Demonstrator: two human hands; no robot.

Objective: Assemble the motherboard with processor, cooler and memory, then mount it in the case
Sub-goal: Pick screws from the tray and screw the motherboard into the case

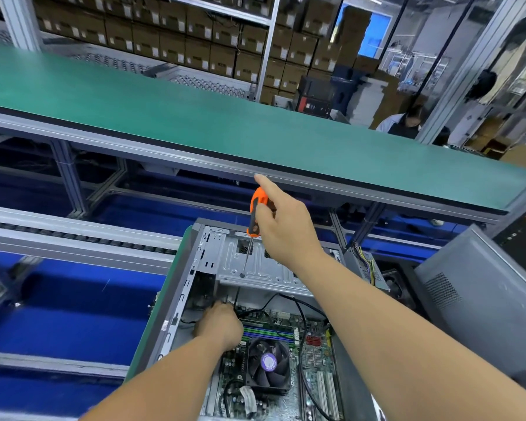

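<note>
An open grey computer case (201, 256) lies flat in front of me. Inside it sits the motherboard (316, 357) with a black cooler fan (268, 364) and memory sticks (268, 331) fitted. My left hand (219, 326) reaches into the case at the board's far left corner, fingers curled down among black cables; what they hold is hidden. My right hand (286, 226) hovers above the drive cage (255, 268) and grips an orange-handled screwdriver (255, 214), index finger stretched forward. The screwdriver's tip points down at the cage.
A long green bench top (195, 117) runs across just beyond the case. Blue flooring and roller rails (73, 238) lie to the left. A grey case side panel (483, 299) leans at the right. Stacked boxes fill the shelves behind, and a person sits far right.
</note>
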